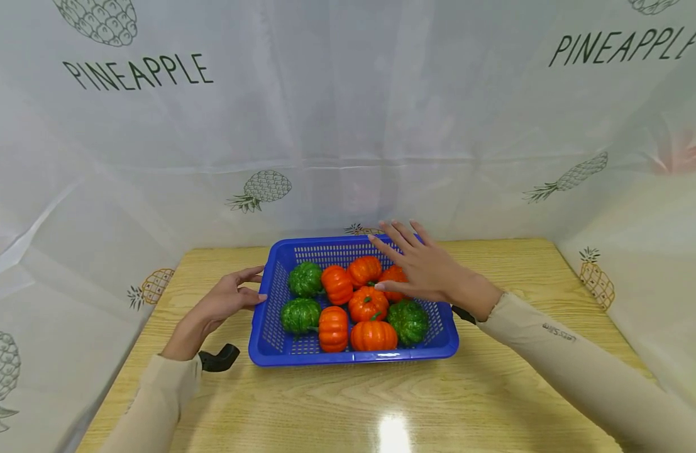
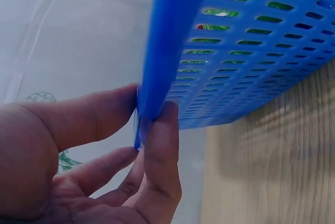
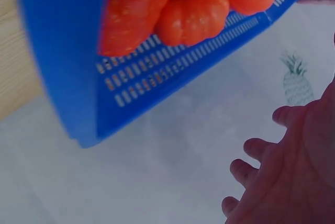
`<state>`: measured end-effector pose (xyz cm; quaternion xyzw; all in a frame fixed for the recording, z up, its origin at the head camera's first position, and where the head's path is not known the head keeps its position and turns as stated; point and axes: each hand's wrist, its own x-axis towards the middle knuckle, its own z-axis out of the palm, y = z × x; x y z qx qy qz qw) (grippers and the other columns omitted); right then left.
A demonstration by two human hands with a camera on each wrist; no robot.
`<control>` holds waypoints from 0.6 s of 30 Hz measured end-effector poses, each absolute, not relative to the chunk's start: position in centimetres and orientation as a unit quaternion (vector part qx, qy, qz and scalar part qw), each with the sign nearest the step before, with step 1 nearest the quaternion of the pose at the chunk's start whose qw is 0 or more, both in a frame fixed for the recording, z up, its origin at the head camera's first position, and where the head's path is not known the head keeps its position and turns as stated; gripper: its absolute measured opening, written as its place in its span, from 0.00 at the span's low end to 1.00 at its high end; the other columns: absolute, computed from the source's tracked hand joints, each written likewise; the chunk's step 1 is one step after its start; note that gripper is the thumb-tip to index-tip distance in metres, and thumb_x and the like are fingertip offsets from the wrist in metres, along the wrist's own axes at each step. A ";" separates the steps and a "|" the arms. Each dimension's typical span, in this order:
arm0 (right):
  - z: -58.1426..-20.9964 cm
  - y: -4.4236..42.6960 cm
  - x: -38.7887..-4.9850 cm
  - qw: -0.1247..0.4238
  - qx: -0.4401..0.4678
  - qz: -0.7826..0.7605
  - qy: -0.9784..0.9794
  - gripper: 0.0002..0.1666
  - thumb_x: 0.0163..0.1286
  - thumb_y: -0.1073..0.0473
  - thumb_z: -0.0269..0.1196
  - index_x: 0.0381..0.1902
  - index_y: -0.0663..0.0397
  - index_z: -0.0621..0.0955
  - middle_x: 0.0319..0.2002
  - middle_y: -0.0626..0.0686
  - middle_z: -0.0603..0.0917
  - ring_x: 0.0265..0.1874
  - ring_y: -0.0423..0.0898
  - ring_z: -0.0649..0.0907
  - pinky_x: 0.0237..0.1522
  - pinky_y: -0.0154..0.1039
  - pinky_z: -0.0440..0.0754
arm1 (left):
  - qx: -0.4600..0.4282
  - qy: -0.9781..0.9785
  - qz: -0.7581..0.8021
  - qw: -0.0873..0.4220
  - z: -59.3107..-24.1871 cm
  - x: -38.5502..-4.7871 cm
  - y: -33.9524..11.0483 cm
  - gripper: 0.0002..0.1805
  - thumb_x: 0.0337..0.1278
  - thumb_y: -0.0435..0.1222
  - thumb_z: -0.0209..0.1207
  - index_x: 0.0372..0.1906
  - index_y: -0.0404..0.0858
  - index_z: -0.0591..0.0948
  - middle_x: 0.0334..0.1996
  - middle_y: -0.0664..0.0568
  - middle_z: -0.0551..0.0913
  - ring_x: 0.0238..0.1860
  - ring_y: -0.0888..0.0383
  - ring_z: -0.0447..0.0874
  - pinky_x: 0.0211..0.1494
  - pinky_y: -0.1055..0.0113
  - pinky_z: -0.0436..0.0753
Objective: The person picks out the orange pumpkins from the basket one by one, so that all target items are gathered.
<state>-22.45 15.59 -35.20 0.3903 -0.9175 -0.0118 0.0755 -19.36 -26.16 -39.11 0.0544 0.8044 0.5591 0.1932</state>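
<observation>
A blue plastic basket (image 1: 353,358) on the table holds several orange pumpkins (image 1: 373,336) and several green ones (image 1: 300,316). My left hand (image 1: 226,301) is at the basket's left rim; in the left wrist view its thumb and fingers (image 2: 162,150) pinch that rim (image 2: 162,51). Over the right part of the basket is my right hand (image 1: 427,267), its fingers spread and holding nothing, partly covering an orange pumpkin (image 1: 394,283). In the right wrist view the right hand (image 3: 293,166) is apart from the basket wall (image 3: 68,56).
The basket stands on a light wooden table (image 1: 302,409). Behind and at the sides hangs a pale curtain (image 1: 348,126) printed with pineapples. A dark curved piece (image 1: 220,358) is by the left wrist.
</observation>
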 end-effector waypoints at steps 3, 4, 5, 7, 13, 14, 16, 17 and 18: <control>-35.1 14.5 -22.6 0.066 0.400 -0.026 -0.914 0.56 0.76 0.25 0.54 0.87 0.52 0.55 0.85 0.63 0.50 0.83 0.64 0.53 0.83 0.65 0.42 | 0.047 0.800 0.564 0.198 -39.2 -19.4 -26.2 0.42 0.76 0.25 0.57 0.85 0.28 0.49 0.75 0.24 0.58 0.52 0.56 0.88 0.55 0.61 0.89; -35.1 14.1 -22.6 0.065 0.405 -0.031 -0.912 0.56 0.75 0.26 0.56 0.87 0.52 0.56 0.85 0.63 0.50 0.83 0.64 0.53 0.83 0.65 0.43 | 0.044 0.800 0.565 0.198 -39.2 -19.3 -26.2 0.42 0.76 0.25 0.57 0.85 0.28 0.49 0.75 0.24 0.58 0.52 0.56 0.88 0.55 0.61 0.88; -35.1 13.7 -22.7 0.066 0.410 -0.036 -0.909 0.57 0.74 0.26 0.58 0.86 0.52 0.56 0.85 0.63 0.51 0.83 0.64 0.54 0.83 0.65 0.43 | 0.042 0.799 0.566 0.199 -39.2 -19.3 -26.2 0.42 0.75 0.25 0.57 0.85 0.28 0.49 0.75 0.25 0.58 0.51 0.56 0.88 0.55 0.62 0.88; -35.2 13.0 -22.7 0.069 0.421 -0.041 -0.904 0.57 0.73 0.26 0.59 0.86 0.52 0.57 0.84 0.63 0.53 0.83 0.63 0.56 0.83 0.65 0.45 | 0.039 0.797 0.568 0.202 -39.1 -19.3 -26.2 0.42 0.76 0.26 0.57 0.85 0.29 0.49 0.75 0.25 0.57 0.50 0.57 0.88 0.56 0.62 0.88; -35.5 11.1 -23.0 0.065 0.448 -0.050 -0.890 0.57 0.73 0.27 0.60 0.85 0.54 0.60 0.83 0.65 0.58 0.82 0.64 0.58 0.82 0.65 0.49 | 0.031 0.785 0.585 0.204 -39.2 -19.2 -26.1 0.42 0.76 0.26 0.58 0.85 0.30 0.50 0.74 0.26 0.57 0.46 0.59 0.88 0.54 0.63 0.88; -35.6 10.8 -23.0 0.060 0.451 -0.053 -0.889 0.56 0.74 0.27 0.60 0.85 0.54 0.60 0.83 0.64 0.58 0.82 0.65 0.58 0.82 0.66 0.49 | 0.030 0.782 0.588 0.203 -39.3 -19.3 -26.1 0.42 0.76 0.26 0.58 0.85 0.31 0.50 0.74 0.26 0.57 0.46 0.59 0.88 0.54 0.63 0.89; -35.7 10.2 -23.2 0.051 0.456 -0.064 -0.886 0.55 0.74 0.28 0.61 0.85 0.53 0.60 0.83 0.64 0.58 0.82 0.65 0.57 0.82 0.66 0.49 | 0.029 0.780 0.592 0.201 -39.4 -19.3 -26.1 0.42 0.75 0.26 0.58 0.85 0.31 0.50 0.74 0.26 0.58 0.45 0.59 0.87 0.53 0.64 0.89; -35.7 9.9 -23.3 0.048 0.459 -0.071 -0.884 0.55 0.74 0.28 0.61 0.85 0.53 0.59 0.83 0.64 0.58 0.82 0.64 0.57 0.82 0.65 0.49 | 0.029 0.779 0.593 0.201 -39.4 -19.3 -26.1 0.42 0.75 0.26 0.58 0.85 0.31 0.50 0.73 0.26 0.58 0.45 0.60 0.87 0.53 0.64 0.89; -35.8 9.7 -23.4 0.046 0.462 -0.078 -0.882 0.55 0.75 0.28 0.60 0.85 0.52 0.59 0.83 0.63 0.58 0.82 0.64 0.57 0.82 0.65 0.49 | 0.028 0.779 0.594 0.200 -39.5 -19.3 -26.0 0.42 0.75 0.25 0.58 0.85 0.30 0.51 0.73 0.26 0.58 0.45 0.60 0.87 0.53 0.64 0.89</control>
